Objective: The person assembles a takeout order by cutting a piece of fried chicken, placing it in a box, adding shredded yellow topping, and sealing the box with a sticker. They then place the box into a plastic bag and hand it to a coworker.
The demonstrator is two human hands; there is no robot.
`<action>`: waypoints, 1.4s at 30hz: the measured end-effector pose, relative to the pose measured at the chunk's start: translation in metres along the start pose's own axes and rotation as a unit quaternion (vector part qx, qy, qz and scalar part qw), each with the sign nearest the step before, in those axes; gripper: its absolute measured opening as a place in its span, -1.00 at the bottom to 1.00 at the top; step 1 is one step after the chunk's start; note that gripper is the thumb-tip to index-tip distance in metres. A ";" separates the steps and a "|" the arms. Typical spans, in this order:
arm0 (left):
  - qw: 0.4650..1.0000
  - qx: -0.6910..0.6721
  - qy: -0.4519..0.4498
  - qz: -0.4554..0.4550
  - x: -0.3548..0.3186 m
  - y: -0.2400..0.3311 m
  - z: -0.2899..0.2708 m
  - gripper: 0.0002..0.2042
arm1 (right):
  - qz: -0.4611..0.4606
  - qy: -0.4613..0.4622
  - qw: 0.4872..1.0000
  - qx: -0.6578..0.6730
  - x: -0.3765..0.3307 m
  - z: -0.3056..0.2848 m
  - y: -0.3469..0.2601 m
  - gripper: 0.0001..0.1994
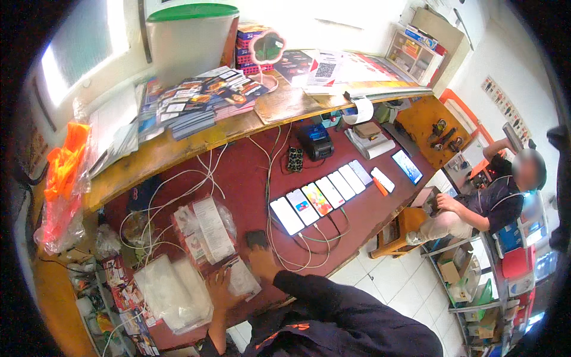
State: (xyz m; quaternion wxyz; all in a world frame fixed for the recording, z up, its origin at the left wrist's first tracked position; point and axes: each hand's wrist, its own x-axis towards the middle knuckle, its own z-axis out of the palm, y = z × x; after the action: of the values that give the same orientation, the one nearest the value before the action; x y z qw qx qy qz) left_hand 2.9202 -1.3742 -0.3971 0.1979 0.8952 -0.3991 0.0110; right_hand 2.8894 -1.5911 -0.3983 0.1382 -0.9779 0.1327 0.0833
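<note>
My right hand (pixel 262 257) had its grip closed on a small dark phone (pixel 257 238) just short of the lit phone row (pixel 324 196) on the bench (pixel 250 172), not yet placed, while my left hand (pixel 219 290) lay open on a paper slip (pixel 242 278).

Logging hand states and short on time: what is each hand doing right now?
Left hand: open, resting flat on a clear plastic packet.
Right hand: closed on a small dark object; what it is cannot be told.
</note>
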 end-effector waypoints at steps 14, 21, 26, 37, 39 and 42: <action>0.984 0.086 0.141 -0.070 -0.001 0.123 0.012 0.02 | -0.032 0.261 0.934 0.242 -0.146 -0.029 0.148 -0.12; 0.984 -0.144 0.005 0.109 0.029 0.395 0.185 -0.31 | 0.339 0.289 0.873 0.198 -0.359 0.001 0.387 -0.31; 0.870 -0.201 -0.030 0.449 0.080 0.553 0.183 -0.45 | 0.517 0.407 0.731 0.182 -0.488 -0.003 0.464 -0.36; 0.864 -0.353 -0.096 0.346 0.194 0.694 0.238 -0.53 | 0.610 0.447 0.624 0.199 -0.524 -0.018 0.519 -0.41; 0.898 -0.306 -0.103 0.300 0.210 0.677 0.253 -0.52 | 0.582 0.462 0.642 0.192 -0.509 -0.023 0.542 -0.41; 0.912 -0.340 -0.083 0.215 0.231 0.649 0.274 -0.54 | 0.517 0.429 0.714 0.196 -0.472 -0.043 0.589 -0.41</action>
State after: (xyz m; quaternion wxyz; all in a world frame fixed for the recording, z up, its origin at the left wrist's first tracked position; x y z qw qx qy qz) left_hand 2.5731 -2.0286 -0.3846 0.4493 0.6642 -0.5764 -0.1572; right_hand 2.2800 -2.0377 -0.4101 0.1904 -0.6385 0.6763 -0.3143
